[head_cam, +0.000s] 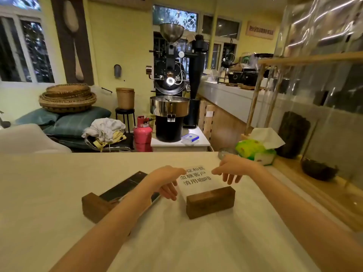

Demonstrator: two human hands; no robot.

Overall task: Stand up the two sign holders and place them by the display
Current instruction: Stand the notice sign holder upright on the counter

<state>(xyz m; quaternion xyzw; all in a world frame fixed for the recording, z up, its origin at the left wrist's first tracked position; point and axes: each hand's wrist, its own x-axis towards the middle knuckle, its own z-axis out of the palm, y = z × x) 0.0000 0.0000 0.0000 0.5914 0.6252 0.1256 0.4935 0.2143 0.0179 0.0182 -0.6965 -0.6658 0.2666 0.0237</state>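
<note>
Two sign holders lie flat on the pale counter [59, 193]. The right one has a dark wooden block base [210, 202] and a clear panel with black Chinese text [197, 178] lying away from me. The left sign holder [94, 208] has a similar wooden base and a dark panel [125, 185], partly hidden by my left forearm. My left hand [167, 182] hovers at the text panel's left edge, fingers apart. My right hand [230, 170] is at its right edge, fingers spread. Neither hand clearly grips it.
A green tissue pack [255, 152] sits at the counter's far right. A glass display case with wooden frame [314, 95] stands on a wooden ledge to the right, with a dark bowl [318, 169]. A coffee roaster [170, 85] stands behind the counter.
</note>
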